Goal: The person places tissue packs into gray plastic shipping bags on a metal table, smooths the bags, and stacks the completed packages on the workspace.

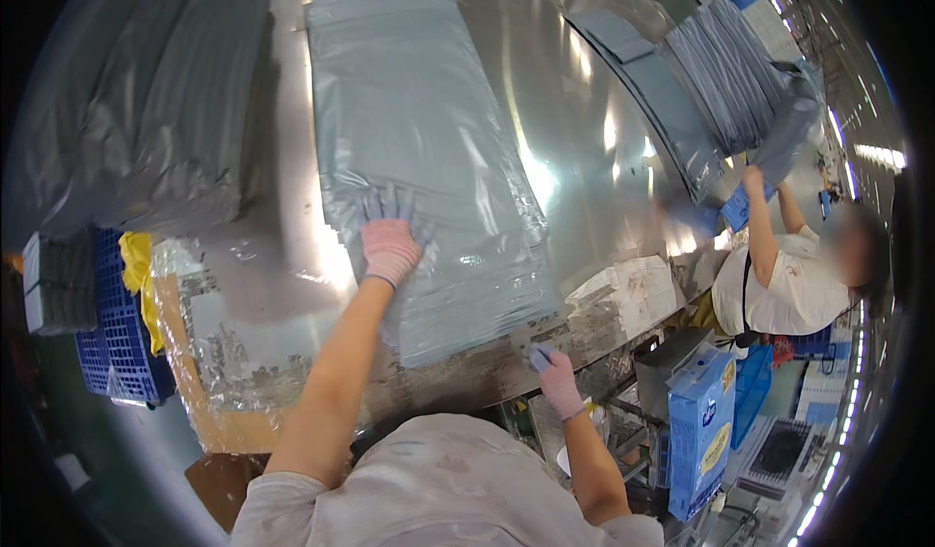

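Observation:
A stack of thin grey plastic bags or sheets (419,89) lies lengthwise on the metal table (575,187), its near edges slightly fanned. My left hand (390,240), in a pink glove with grey fingers, presses flat on the near left part of the stack with its fingers spread. By the table's near edge, to the right of the stack's near corner, is my right hand (558,379) in a matching glove. Its fingers are drawn together and bent; anything between them is too small to make out.
A tall pile of grey plastic (146,99) stands at the left. Below it are a blue crate (117,323) and a cardboard piece (239,430) under clear film. At the right, a co-worker (784,284) handles more grey plastic (726,75). A blue box (699,435) stands below the table edge.

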The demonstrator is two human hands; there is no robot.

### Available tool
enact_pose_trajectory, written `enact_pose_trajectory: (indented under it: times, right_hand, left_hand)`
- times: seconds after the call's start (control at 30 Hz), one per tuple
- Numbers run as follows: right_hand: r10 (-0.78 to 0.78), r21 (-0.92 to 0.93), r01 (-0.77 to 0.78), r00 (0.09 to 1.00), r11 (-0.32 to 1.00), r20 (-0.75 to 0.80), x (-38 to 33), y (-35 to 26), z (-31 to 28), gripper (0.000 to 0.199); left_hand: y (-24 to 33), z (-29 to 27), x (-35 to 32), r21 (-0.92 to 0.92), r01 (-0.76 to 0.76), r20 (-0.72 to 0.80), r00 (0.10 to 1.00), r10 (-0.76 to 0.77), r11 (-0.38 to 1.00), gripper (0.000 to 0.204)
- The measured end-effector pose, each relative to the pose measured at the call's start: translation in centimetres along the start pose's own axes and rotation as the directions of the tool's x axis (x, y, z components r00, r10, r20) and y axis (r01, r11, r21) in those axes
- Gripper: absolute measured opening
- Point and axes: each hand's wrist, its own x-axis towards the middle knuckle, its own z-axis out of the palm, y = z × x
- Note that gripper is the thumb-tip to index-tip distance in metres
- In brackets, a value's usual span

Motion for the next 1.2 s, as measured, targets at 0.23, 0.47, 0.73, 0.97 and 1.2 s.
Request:
enact_pose_trajectory:
  times: [0.23,0.47,0.73,0.97,1.2]
  right_hand:
    - [0.020,-0.133,-0.040,0.989,0.990,-0.148,-2.5,1.6,-7.5,0.020]
    - [-0.231,-0.716,-0.044,0.931,0.697,-0.282,-3.5,-1.1,-17.9,0.027]
    - [0.018,-0.902,-0.413,0.908,-0.125,-0.418,-3.7,-4.2,-32.3,0.050]
    - [-0.207,-0.862,-0.499,0.855,-0.084,-0.475,0.6,-0.6,-45.2,0.037]
    - [0.310,-0.898,-0.406,0.843,-0.170,-0.440,4.9,-4.1,-48.1,0.031]
  left_hand:
    - [2.2,1.6,12.5,0.163,-0.070,-0.266,0.957,0.112,0.984,0.063]
    - [-0.2,5.2,16.8,0.061,-0.164,-0.081,0.982,0.168,0.985,0.019]
    - [4.6,2.3,4.7,0.404,-0.222,-0.385,0.839,0.385,0.887,0.041]
    - [5.4,-3.6,9.8,-0.154,0.149,-0.106,0.980,-0.166,0.977,0.050]
    - [4.2,0.5,18.1,0.187,0.234,-0.073,0.972,-0.224,0.954,0.060]
